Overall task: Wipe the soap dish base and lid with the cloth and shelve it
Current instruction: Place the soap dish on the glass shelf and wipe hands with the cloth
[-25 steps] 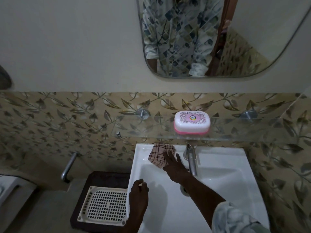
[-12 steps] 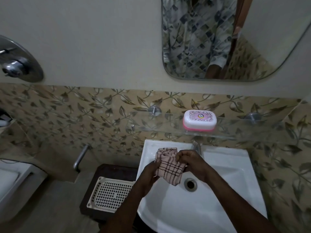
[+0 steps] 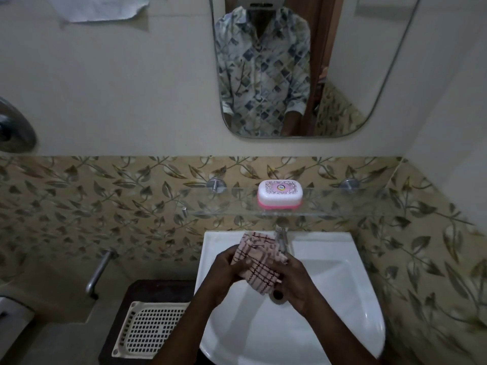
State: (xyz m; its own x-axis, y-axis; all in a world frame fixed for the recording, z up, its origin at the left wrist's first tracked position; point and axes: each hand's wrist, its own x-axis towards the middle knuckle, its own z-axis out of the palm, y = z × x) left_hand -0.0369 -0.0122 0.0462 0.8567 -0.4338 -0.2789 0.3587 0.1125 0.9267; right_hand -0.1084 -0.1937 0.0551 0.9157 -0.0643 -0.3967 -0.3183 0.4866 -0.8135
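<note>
A checked cloth (image 3: 257, 262) is gripped between the left hand (image 3: 226, 270) and right hand (image 3: 292, 277) over the sink (image 3: 342, 299), apparently bunched for wiping, while the closed dish (image 3: 279, 194) waits on the shelf (image 3: 342, 206) beyond them.

Dim, soft focus, wide-angle edge warp.

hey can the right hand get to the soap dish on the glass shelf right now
Probably yes. The soap dish sits closed near the front edge of the glass shelf with nothing in front of it, but the right hand and left hand both grip the cloth, so it must let go first.
</note>
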